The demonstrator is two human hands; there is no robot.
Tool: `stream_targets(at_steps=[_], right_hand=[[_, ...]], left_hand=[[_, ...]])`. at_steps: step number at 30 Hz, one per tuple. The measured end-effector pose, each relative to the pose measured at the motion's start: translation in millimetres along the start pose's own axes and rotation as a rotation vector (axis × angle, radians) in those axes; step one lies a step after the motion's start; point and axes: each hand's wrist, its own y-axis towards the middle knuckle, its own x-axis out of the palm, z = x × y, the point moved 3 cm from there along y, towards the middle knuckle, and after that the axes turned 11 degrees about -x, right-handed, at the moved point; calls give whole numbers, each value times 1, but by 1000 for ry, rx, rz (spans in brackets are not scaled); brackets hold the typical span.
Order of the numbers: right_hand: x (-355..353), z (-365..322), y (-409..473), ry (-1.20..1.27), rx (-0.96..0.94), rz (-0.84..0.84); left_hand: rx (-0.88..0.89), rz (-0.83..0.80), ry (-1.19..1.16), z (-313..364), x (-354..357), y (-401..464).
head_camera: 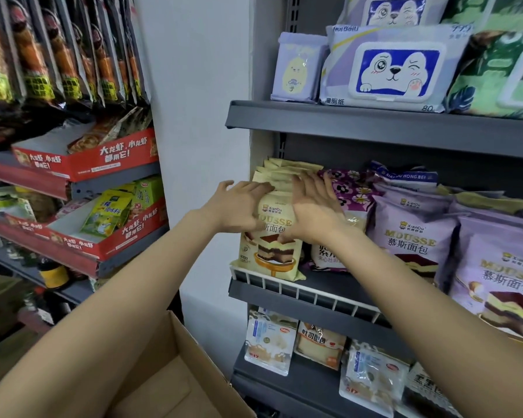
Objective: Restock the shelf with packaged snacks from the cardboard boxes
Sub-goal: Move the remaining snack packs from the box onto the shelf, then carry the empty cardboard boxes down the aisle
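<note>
Cream mousse bread packs [272, 236] stand in a row at the left end of the middle shelf [302, 292], front pack upright against the white wire rail [284, 286]. I judge this column nearly full; the row runs back toward the rear panel. The cardboard box [175, 381] below me shows only bare inside from here, so I cannot tell how much is left to shelve.

My left hand [239, 208] lies on the left side of the row, fingers [260, 188] spread and straight over the pack tops, pressing rather than gripping. My right hand [313, 206] lies flat on the right side, between the cream packs and the purple flowered bag [352, 191]. The front pack sits between my two palms.
</note>
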Motion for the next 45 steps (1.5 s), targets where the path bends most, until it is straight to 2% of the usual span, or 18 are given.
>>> stream_targets(at_steps=[3, 11, 14, 18, 21, 24, 28, 31, 37, 42, 45], right_hand=[[9, 2, -1, 3, 28, -55], [8, -4, -2, -43, 61, -36], [8, -14, -7, -39, 57, 49], [11, -34, -25, -35, -35, 200], [11, -52, -42, 121, -118, 248], [11, -74, -57, 305, -178, 265], [22, -109, -76, 492, -238, 166], [41, -144, -101, 595, -328, 25], [111, -234, -181, 712, -554, -323], [175, -314, -259, 726, -681, -592], [205, -361, -302, 765, -735, -727]], left_hand=[[32, -67, 189, 3, -2, 8], [-2, 27, 212, 11, 2, 10], [-60, 97, 152, 14, 2, -5], [-124, 214, -47, 9, 4, -36], [-183, 280, -136, 2, 5, -64], [-268, 270, -91, -4, 7, -94], [-421, 220, -54, -18, 17, -149], [-562, 150, -7, -25, 35, -208], [-909, -107, -12, -29, 101, -362], [-1203, -279, -112, -30, 156, -493], [-1293, -411, -138, -28, 186, -567]])
